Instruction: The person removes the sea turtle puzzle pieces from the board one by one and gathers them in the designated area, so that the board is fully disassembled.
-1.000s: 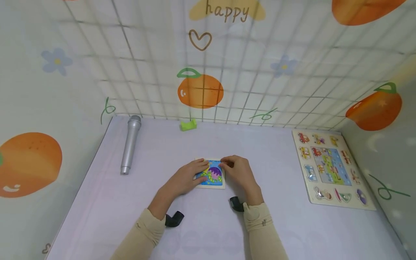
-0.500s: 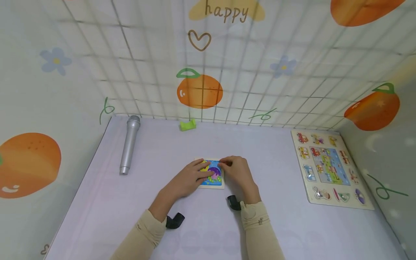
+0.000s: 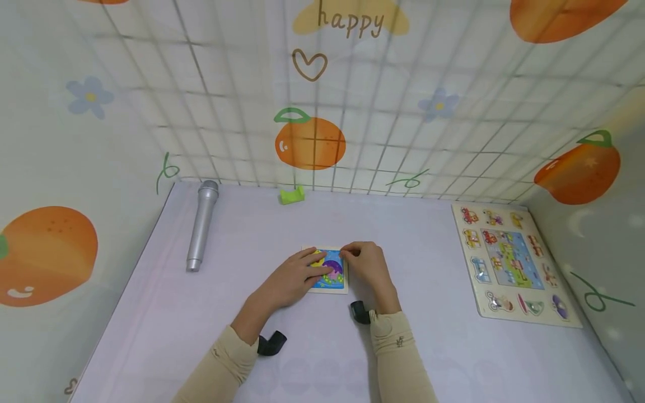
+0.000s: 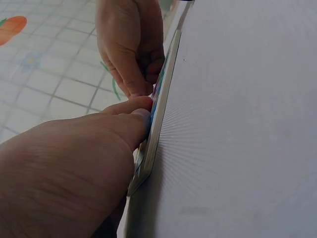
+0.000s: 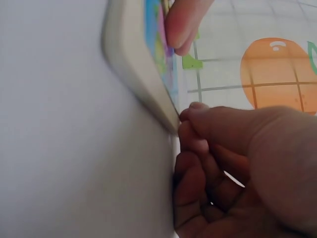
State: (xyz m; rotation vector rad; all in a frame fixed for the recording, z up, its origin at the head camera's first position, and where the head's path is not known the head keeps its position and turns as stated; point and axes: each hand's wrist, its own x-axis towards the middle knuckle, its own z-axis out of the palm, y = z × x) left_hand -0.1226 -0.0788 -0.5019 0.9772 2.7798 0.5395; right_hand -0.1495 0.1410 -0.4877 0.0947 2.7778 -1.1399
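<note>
A small square picture puzzle [image 3: 336, 283] with a pale wooden border and a blue, purple and yellow picture lies on the table. Spread over its left half is my left hand [image 3: 289, 280], fingers extended and resting on the picture, hiding part of it. My right hand [image 3: 372, 267] is at the far right corner, its thumb and forefinger pinching there with the other fingers curled. In the right wrist view, those fingertips meet the corner of the puzzle's thick edge [image 5: 133, 72]. The left wrist view shows the left hand [image 4: 74, 168] touching the picture side.
A silver microphone [image 3: 202, 226] lies at the left. Near the back edge sits a small light-green piece [image 3: 292, 195]. A larger wooden puzzle board [image 3: 514, 260] with vehicle pictures lies at the right. A printed curtain [image 3: 373, 145] hangs behind the table.
My left hand's fingers have shifted right across the picture, covering more of it. The right hand stays pinching at the corner; its forearm has moved slightly left.
</note>
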